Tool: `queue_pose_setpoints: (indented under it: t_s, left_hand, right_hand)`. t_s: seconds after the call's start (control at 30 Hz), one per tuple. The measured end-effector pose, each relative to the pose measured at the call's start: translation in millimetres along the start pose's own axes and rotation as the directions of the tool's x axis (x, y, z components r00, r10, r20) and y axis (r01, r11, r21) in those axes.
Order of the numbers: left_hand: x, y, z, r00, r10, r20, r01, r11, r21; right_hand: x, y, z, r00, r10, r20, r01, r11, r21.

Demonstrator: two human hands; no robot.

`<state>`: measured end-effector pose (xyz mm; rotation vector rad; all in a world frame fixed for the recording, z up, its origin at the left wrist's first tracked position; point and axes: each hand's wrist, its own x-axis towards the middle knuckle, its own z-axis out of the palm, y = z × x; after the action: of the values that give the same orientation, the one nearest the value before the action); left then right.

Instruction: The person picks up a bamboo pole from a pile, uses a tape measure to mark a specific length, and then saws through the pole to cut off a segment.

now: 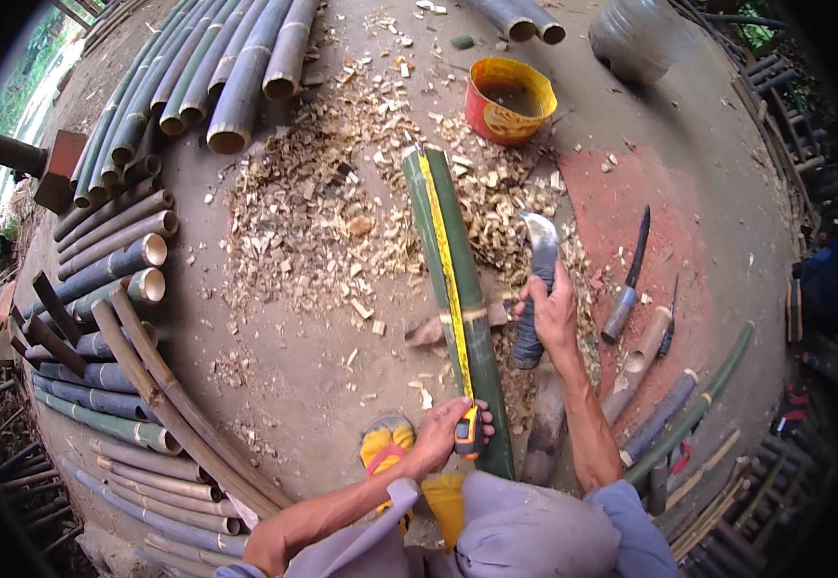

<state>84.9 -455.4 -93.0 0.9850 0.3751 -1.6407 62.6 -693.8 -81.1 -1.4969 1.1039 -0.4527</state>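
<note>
The bare left forearm (340, 505) is slanted inward from the lower left, with the left hand (441, 436) curled in a grip; the bare right forearm (586, 414) is stretched farther forward, with the right hand (555, 308) closed in a grasp. The two hands are held apart.

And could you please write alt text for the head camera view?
A person's left hand holds a tape measure, its yellow blade extended along a green bamboo pole, while the right hand grips a hooked knife. Pale chips litter the ground near stacked bamboo poles and a red-and-yellow tub.
</note>
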Motion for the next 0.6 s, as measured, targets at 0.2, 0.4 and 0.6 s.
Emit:
queue_pose_setpoints:
  t_s: [0.2,0.4,0.6]
  left_hand:
    - [-9.6,-12.7,-2.1,0.997,-0.043,0.058,0.044,0.999,-0.005]
    - [-20.7,-38.4,3.3,0.985,-0.169,0.033,0.167,0.983,0.077]
    - [-15.0,-44.5,0.4,0.983,-0.175,0.051,0.170,0.982,0.082]
  right_hand:
    - [-76.4,-8.0,2.4,0.981,0.121,0.155,-0.132,0.989,0.064]
    - [-138.4,7.9,-17.2,0.977,0.072,0.200,-0.031,0.980,-0.198]
    - [-167.5,24.6,-23.5,0.974,0.044,0.221,0.028,0.950,-0.311]
